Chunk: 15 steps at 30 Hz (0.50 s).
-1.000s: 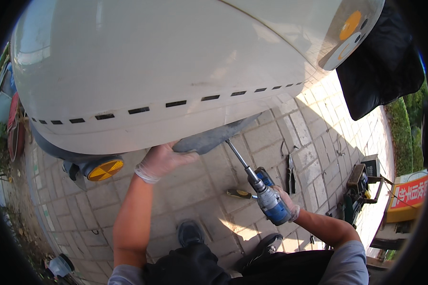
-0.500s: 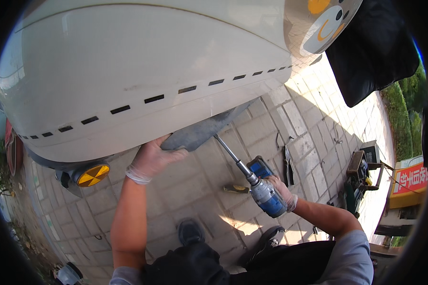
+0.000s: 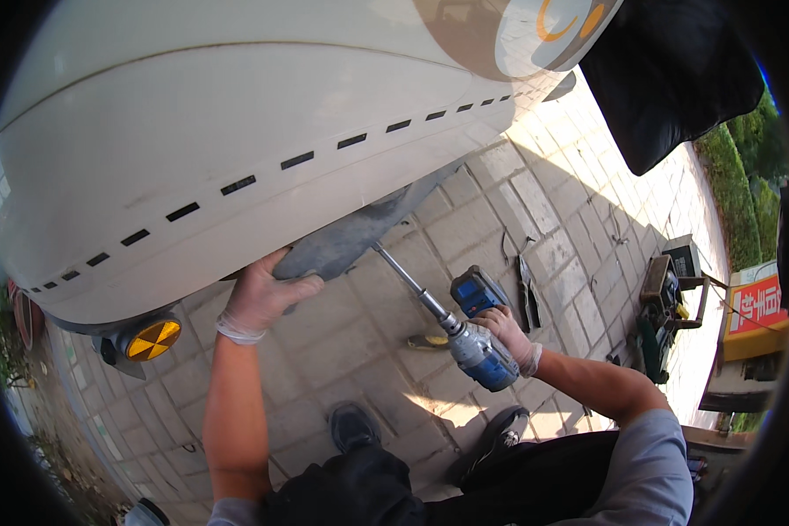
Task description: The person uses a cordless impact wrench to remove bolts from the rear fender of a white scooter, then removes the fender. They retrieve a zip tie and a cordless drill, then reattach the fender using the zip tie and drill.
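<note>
A large white vehicle-like body with a row of dark slots fills the upper view. Along its lower edge sits a dark grey curved panel. My gloved left hand grips the near end of this panel, thumb below it, the other fingers partly hidden. In my gloved right hand is a blue and grey cordless drill, held by its grip. Its long metal bit extension points up-left, and the tip meets the panel's lower edge; what it engages there is hidden.
Pliers and a yellow-handled tool lie on the paving. An open toolbox stands at right. A round orange reflector juts out at the body's lower left. Black cloth hangs at upper right.
The view has shifted, so the body and panel appear slightly lower left. The left hand still grips the panel, and the drill, still held, keeps its tip at the panel's edge.
</note>
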Motion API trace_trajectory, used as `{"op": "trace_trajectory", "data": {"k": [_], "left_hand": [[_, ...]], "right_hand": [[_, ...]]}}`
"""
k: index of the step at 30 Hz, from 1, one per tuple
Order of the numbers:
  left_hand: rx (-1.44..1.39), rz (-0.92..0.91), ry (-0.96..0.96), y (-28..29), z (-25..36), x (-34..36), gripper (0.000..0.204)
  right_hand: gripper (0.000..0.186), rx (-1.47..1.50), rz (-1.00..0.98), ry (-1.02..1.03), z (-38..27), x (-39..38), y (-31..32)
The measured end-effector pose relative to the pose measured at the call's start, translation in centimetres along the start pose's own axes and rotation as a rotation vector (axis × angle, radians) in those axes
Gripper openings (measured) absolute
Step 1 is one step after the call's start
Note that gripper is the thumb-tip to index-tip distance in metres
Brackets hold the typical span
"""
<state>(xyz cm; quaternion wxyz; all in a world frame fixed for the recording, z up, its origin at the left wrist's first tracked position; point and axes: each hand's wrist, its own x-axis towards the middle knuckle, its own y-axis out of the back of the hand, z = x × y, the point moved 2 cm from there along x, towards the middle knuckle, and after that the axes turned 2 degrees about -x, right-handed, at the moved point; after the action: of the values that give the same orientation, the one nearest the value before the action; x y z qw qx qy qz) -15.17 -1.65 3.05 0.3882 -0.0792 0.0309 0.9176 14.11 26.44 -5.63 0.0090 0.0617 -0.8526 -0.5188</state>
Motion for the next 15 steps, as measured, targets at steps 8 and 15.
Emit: {"op": "trace_trajectory", "data": {"k": [8,15], "left_hand": [[-0.04,0.005,0.112,0.9,-0.5,-0.1,0.052],[-0.004,-0.007,0.082,1.0,-0.6,0.2,0.045]], "right_hand": [[0.056,0.029,0.053,0.005,-0.1,0.1,-0.5],[0.053,0.071,0.002,0.043,0.0,0.2,-1.6]]}}
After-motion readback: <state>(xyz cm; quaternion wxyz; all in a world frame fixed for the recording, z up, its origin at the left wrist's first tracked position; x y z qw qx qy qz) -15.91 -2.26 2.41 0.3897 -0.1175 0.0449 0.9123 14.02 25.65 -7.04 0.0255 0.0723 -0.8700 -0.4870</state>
